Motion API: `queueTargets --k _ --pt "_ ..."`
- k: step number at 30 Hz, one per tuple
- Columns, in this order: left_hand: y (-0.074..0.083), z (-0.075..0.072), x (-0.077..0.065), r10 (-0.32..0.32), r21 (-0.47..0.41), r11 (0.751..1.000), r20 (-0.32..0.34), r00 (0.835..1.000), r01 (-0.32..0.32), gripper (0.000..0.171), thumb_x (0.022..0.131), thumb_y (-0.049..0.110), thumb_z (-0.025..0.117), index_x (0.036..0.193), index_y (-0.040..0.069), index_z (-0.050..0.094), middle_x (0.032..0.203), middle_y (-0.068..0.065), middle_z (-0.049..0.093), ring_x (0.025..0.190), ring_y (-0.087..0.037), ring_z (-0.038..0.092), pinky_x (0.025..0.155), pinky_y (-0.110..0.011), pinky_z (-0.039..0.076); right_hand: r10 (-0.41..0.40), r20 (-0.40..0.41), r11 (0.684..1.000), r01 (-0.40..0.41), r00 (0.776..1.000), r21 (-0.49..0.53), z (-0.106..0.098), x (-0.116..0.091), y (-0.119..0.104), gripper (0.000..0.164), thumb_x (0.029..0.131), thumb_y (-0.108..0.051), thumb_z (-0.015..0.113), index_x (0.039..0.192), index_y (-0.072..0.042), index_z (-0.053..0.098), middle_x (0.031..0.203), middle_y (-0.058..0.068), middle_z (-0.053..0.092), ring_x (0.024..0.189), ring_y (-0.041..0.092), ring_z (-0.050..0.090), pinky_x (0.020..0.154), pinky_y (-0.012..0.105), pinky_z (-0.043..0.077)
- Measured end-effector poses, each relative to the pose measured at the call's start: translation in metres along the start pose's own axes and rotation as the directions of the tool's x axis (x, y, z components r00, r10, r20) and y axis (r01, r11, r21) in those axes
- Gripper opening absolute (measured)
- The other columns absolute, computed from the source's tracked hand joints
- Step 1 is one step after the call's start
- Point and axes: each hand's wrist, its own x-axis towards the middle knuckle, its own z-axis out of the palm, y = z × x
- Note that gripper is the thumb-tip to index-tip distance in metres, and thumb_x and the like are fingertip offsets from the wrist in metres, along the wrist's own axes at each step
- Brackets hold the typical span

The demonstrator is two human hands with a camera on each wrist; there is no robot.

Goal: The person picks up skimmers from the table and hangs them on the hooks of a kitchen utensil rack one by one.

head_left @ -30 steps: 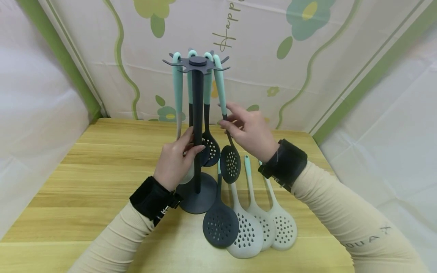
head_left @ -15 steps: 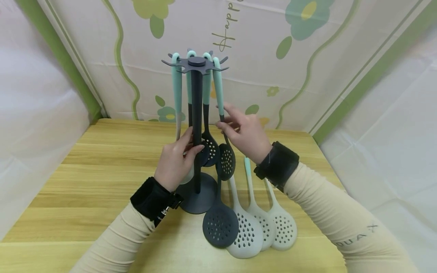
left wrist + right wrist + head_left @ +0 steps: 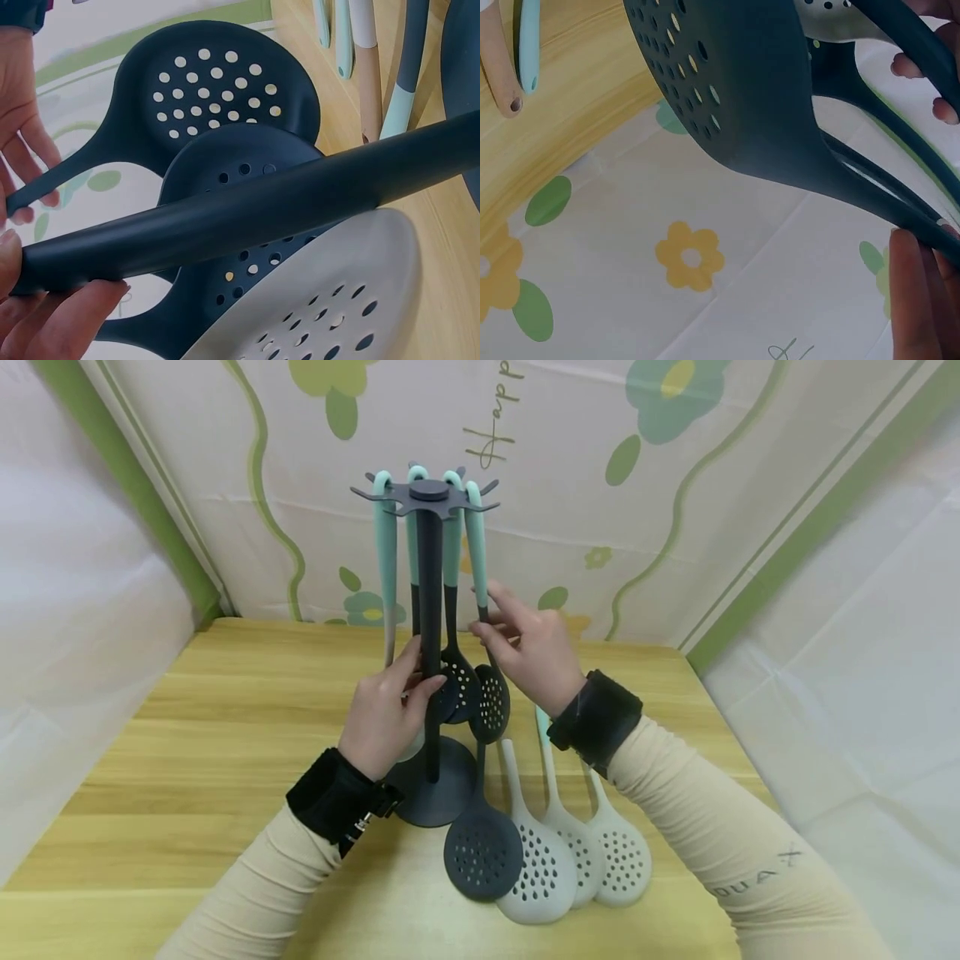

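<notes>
My left hand grips the dark pole of a utensil stand, thumb in front. My right hand pinches the neck of a black skimmer, just below its mint handle. The skimmer's hooked top is at an arm of the stand's rack, and its holed head hangs low on the right. Three other utensils with mint handles hang there, including a black skimmer behind the pole and a pale-necked one on the left. In the left wrist view, the pole crosses in front of the black heads.
On the wooden table, a black skimmer lies right before the stand's round base. Beside it, partly overlapping, lie pale skimmers, their handles pointing away. A flowered white cloth rises behind the table's far edge.
My right hand has moved left with the black skimmer, bringing its head closer to the pole and steeper. The left hand keeps its grip on the pole.
</notes>
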Motion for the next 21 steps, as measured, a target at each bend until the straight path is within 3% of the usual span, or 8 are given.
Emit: queueTargets --k 21 --pt "0.004 0.005 -0.002 -0.015 0.023 1.000 -0.030 0.999 0.015 0.039 0.095 0.007 0.065 0.130 -0.005 0.053 0.102 -0.021 0.071 0.090 -0.033 0.074 0.078 -0.043 0.063 0.006 -0.058 0.995 0.000 0.998 0.098 0.013 -0.005 -0.002 0.034 0.096 -0.007 0.064 0.129 -0.003 0.057 0.094 0.016 0.076 0.073 0.025 0.076 0.064 0.035 0.064"
